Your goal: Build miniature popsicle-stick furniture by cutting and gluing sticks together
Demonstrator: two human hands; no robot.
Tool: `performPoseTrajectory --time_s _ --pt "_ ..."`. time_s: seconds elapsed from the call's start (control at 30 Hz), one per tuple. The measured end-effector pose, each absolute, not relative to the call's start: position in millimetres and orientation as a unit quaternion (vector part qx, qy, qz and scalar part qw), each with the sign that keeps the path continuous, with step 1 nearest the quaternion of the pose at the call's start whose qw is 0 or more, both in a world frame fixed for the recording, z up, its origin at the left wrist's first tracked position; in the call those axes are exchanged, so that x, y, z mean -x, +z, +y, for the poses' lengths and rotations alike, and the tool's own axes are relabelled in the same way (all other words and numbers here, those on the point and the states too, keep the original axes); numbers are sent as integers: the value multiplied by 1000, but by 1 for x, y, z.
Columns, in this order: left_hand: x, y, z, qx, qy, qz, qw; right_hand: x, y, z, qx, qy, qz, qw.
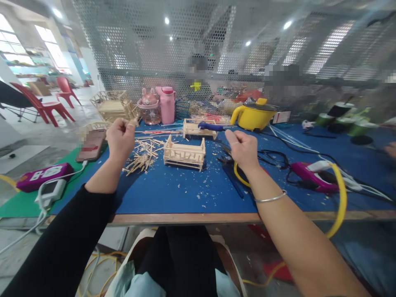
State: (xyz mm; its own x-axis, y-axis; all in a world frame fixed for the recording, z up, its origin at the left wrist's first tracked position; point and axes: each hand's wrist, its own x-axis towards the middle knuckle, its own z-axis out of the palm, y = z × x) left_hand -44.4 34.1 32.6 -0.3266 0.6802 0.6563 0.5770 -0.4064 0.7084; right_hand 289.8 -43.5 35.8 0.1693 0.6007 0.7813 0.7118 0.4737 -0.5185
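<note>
My left hand (pixel 121 138) is raised over the left part of the blue table, thumb and fingers pinched; anything between them is too small to make out. My right hand (pixel 246 149) is closed at the right, and a blue tool with a dark end (pixel 210 126) reaches left from its fingertips; its kind is unclear. Between my hands stands a small wooden frame with railings (pixel 185 155), like a miniature bed. A similar wooden frame (pixel 190 130) is behind it, partly covered by the blue tool. Thin wooden sticks (pixel 144 159) lie piled beside my left hand. Pliers (pixel 227 152) lie by my right hand.
A phone (pixel 91 145) and purple power strips (pixel 45 177) are at the left. At the back are a larger wooden model (pixel 113 106), a pink bottle (pixel 167 106) and a yellow pot (pixel 255 116). Cables and another purple strip (pixel 312 177) lie at the right, before a mesh screen.
</note>
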Motion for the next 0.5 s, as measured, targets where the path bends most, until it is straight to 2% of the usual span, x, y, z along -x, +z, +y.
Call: performPoseTrajectory --time_s 0.1,0.2,0.33,0.5 --pt "66 35 40 -597 532 600 0 -294 34 -40 505 -41 -637 581" --pt "75 31 44 -671 383 635 8 -293 30 -36 510 -9 -642 572" --pt "68 20 48 -766 269 582 42 -293 27 -31 551 14 -629 548" --pt "48 8 53 -840 156 515 68 -299 25 -25 575 8 -598 558"
